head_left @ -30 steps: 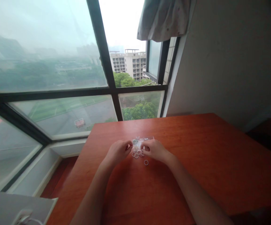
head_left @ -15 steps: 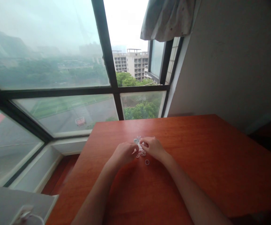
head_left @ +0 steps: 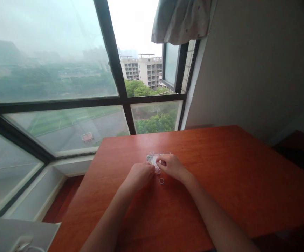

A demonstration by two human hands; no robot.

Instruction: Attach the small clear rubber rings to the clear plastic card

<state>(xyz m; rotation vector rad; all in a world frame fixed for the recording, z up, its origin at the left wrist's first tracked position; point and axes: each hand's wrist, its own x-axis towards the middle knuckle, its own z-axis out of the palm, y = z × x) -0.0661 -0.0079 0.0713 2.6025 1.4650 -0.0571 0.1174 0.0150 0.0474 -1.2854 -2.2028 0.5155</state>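
On the red-brown wooden table (head_left: 233, 175) lies a small clear plastic bag (head_left: 152, 158) with several small pale rings (head_left: 157, 171) beside it. My left hand (head_left: 138, 176) rests knuckles up at the left of the rings, its fingers curled over them. My right hand (head_left: 171, 166) sits at their right, fingers bent and pinched at the bag's edge. The two hands nearly touch over the pile. One loose ring (head_left: 161, 181) lies alone on the table just in front of the hands.
A large dark-framed window (head_left: 115, 70) fills the far side, with a grey curtain (head_left: 180, 21) bunched at its top. A plain wall stands to the right. A grey surface with a white cable (head_left: 23, 241) shows at the lower left.
Both hands have drawn closer together over the rings. The spread of rings between them has been gathered into a tighter pile under the fingers. The single ring has stayed where it was.
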